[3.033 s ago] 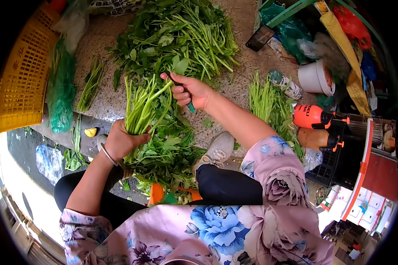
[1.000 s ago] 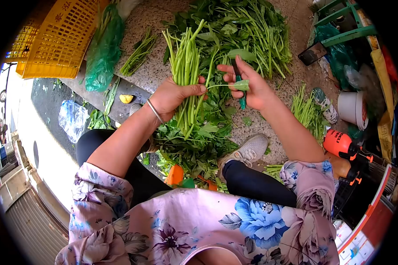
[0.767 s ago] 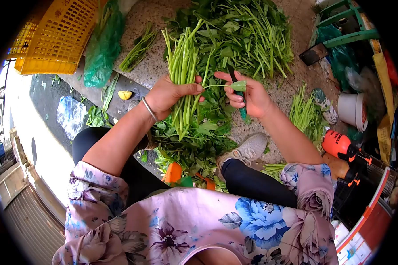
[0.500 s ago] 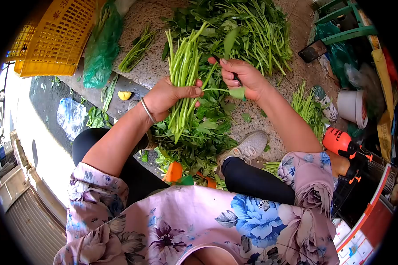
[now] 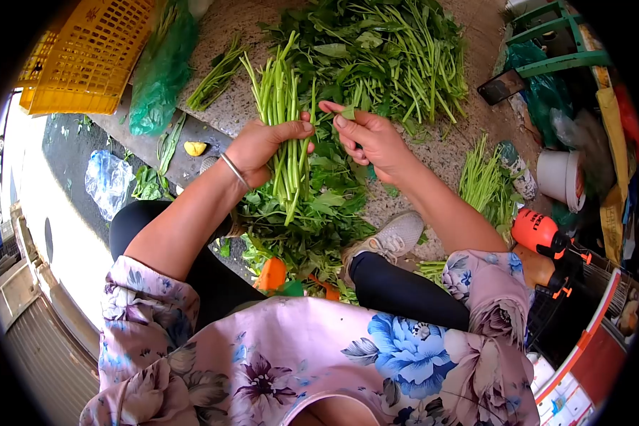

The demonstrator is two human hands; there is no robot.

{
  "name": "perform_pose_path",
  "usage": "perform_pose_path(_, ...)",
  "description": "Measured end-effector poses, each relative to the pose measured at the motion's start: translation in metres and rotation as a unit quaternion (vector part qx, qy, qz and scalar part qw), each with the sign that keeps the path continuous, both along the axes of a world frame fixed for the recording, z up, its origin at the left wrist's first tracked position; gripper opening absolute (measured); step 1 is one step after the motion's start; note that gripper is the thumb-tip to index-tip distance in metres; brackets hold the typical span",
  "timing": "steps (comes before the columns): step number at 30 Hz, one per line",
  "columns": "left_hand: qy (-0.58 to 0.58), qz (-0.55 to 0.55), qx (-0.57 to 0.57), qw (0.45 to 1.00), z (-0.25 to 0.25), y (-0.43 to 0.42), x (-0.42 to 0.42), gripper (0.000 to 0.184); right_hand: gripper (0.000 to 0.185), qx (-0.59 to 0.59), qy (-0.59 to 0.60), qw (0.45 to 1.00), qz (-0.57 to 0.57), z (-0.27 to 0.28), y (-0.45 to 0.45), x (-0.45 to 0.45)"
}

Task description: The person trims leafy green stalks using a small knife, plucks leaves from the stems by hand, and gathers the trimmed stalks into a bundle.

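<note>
A bunch of long green stems (image 5: 280, 96) stands out above and below my left hand (image 5: 266, 145), whose fingers are wrapped round it. Just to the right, my right hand (image 5: 366, 138) is closed, with a small piece of leaf (image 5: 348, 112) at its fingertips. A bit of the teal knife handle (image 5: 371, 172) shows below that palm; the blade is hidden. Behind both hands lies a large pile of leafy stems (image 5: 433, 64). Loose leaves (image 5: 305, 220) are heaped below my left hand, between my legs.
A yellow crate (image 5: 99, 53) and a green plastic bag (image 5: 160, 78) are at the upper left. On the right are a smaller bunch of greens (image 5: 486, 181), a phone (image 5: 500, 86), a white bucket (image 5: 559, 177) and an orange spray bottle (image 5: 536, 228). My shoe (image 5: 397, 238) rests near the leaves.
The drooping leaf on a thin stem beside the bunch is no longer seen. My right hand turned and moved left, closer to the bunch, hiding the blade. My left hand kept its hold.
</note>
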State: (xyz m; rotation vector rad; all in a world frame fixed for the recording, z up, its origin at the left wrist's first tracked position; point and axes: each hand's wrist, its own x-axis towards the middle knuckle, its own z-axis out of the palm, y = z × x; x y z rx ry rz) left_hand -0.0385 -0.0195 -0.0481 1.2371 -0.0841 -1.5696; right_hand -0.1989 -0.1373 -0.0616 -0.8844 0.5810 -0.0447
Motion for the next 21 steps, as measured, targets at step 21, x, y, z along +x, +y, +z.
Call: perform_pose_path(21,0.053,0.044,0.010,0.998,-0.007,-0.001,0.004,0.016,0.021,-0.597,0.387,0.702,0.035,-0.075,-0.082,-0.019)
